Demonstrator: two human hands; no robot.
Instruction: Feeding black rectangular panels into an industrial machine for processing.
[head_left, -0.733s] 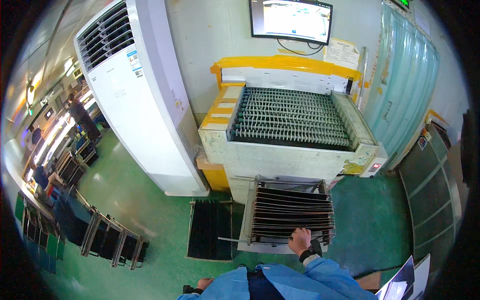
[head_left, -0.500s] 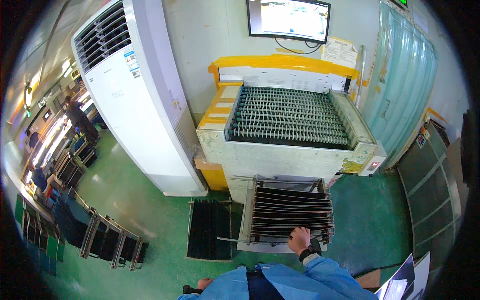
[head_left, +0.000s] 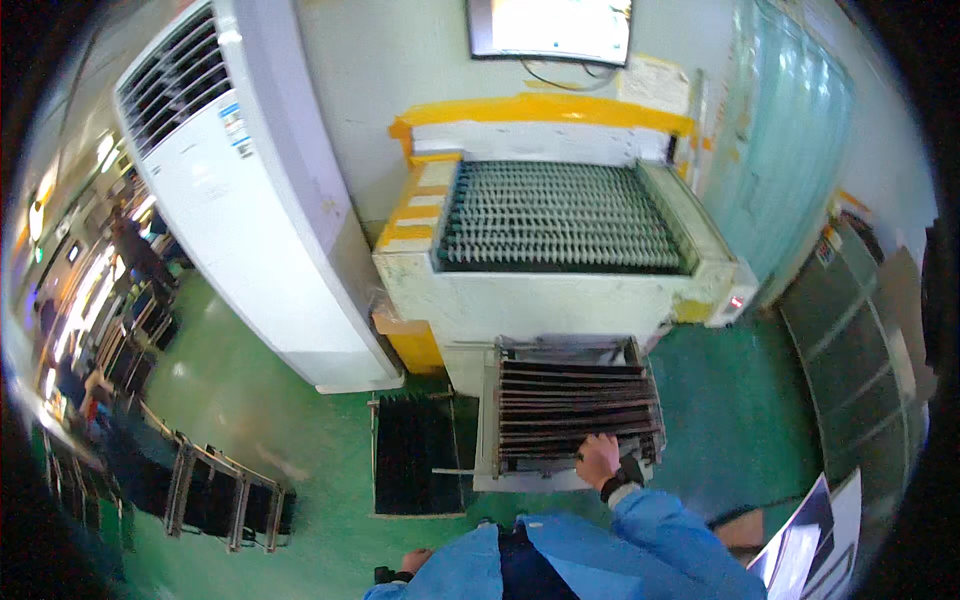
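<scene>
A metal rack point(head_left: 655, 410) with several thin dark panels point(head_left: 570, 400) standing in rows sits low in front of the white roller machine point(head_left: 530, 300). My right hand point(head_left: 599, 461) is at the rack's near side, its fingers curled at the edge of the nearest panels. Exactly what those fingers grip is hidden by the hand. Low in the picture, my left hand point(head_left: 416, 561) hangs beside my blue coat, touching no rack. Its fingers are too small and partly hidden to read.
Left of the rack stands a second rack point(head_left: 415, 455) of dark panels on the green floor. A tall white air conditioner point(head_left: 245, 220) rises behind it. Another metal rack point(head_left: 235, 495) is farther left. Large framed panels point(head_left: 850, 340) and white boards point(head_left: 800, 550) stand at the right.
The view has shifted slightly, so the machine and racks sit a little higher and more to the left. My right hand remains at the rack's near side.
</scene>
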